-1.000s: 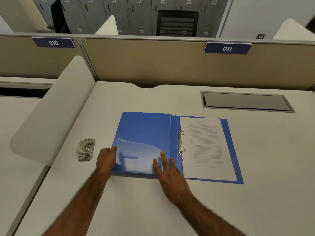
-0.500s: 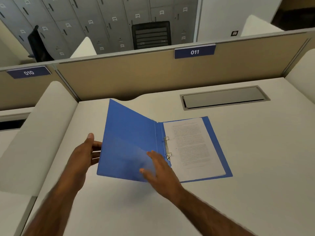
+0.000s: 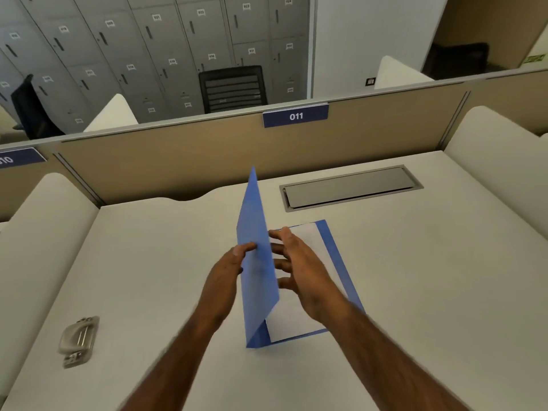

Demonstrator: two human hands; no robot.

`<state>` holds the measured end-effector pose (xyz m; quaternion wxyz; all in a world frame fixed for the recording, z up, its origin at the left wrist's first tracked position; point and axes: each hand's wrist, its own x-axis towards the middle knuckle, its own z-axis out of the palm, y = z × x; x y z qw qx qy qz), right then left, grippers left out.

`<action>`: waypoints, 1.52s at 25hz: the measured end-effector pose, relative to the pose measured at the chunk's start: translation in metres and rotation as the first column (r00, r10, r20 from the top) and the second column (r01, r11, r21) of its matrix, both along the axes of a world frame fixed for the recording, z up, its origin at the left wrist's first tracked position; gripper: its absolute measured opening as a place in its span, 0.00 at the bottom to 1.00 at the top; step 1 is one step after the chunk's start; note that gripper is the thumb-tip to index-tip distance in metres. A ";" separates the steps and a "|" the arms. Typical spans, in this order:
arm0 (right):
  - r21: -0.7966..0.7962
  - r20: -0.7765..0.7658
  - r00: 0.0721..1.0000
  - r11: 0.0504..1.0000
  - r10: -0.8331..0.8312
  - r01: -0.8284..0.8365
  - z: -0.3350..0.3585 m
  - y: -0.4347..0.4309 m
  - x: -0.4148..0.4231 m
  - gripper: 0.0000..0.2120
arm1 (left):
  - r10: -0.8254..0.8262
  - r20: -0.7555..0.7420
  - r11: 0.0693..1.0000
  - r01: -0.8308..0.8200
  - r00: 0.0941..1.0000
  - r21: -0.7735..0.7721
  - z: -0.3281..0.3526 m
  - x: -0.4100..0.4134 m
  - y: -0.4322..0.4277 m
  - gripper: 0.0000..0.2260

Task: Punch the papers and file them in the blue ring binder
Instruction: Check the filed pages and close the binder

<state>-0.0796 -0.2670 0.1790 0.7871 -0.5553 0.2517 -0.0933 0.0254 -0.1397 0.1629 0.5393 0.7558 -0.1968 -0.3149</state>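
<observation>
The left hand (image 3: 229, 271) makes the grip: thumb on the near face of the blue ring binder's (image 3: 335, 256) front cover (image 3: 256, 262), fingers hidden behind it, so it appears to be pinching that cover at its free edge. The right hand (image 3: 299, 268) is released, fingers spread and slack, hovering on the other side of the cover, just above the papers (image 3: 308, 238); whether its fingertips brush the cover cannot be told.

The cover stands close to upright, hinged along the binder's spine, and its long axis runs away from the person toward the partition. The rest of the binder lies flat on the surface (image 3: 415, 292), just to the right of the upright cover, so the closing swing goes rightward from the left hand, and the right hand sits in its path.

Inside the binder, the white papers lie on the back cover; the rings are hidden behind the hands, so whether the sheets are threaded cannot be told. The hole punch (image 3: 78, 339) sits well left of the binder, nearer the left arm, with nothing in it
</observation>
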 end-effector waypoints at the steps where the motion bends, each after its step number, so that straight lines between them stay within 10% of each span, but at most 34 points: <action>1: 0.006 -0.014 1.000 1.000 -0.024 0.024 0.002 -0.011 -0.007 0.21 | -0.020 -0.022 0.999 0.021 1.000 0.037 -0.013 -0.007 -0.008 0.33; 7: -0.127 -0.154 0.970 0.978 -0.186 0.167 -0.021 -0.073 -0.043 0.10 | -0.330 0.538 0.905 0.099 0.776 0.413 -0.121 -0.010 -0.021 0.35; 16: -0.629 -0.620 0.707 0.755 -0.341 -0.187 -0.137 -0.108 -0.066 0.19 | -0.555 0.618 0.762 0.042 0.557 0.647 -0.154 -0.020 -0.028 0.33; 20: -0.714 -0.672 0.630 0.566 -0.389 -0.413 -0.155 -0.098 -0.070 0.24 | -0.440 0.639 0.792 -0.063 0.630 0.607 -0.158 -0.028 -0.029 0.34; 25: -0.726 -0.665 0.636 0.537 -0.391 -0.428 -0.162 -0.096 -0.071 0.26 | 0.147 0.360 0.788 -0.329 0.921 0.521 -0.130 -0.041 -0.035 0.46; 34: -0.720 -0.651 0.653 0.589 -0.388 -0.367 -0.156 -0.093 -0.074 0.24 | 0.427 -0.214 0.892 -0.372 0.878 0.256 -0.127 -0.019 -0.040 0.29; 38: -0.671 -0.611 0.706 0.708 -0.358 -0.221 -0.153 -0.092 -0.072 0.26 | 0.367 -0.231 0.930 -0.345 0.901 0.129 -0.101 -0.019 -0.031 0.18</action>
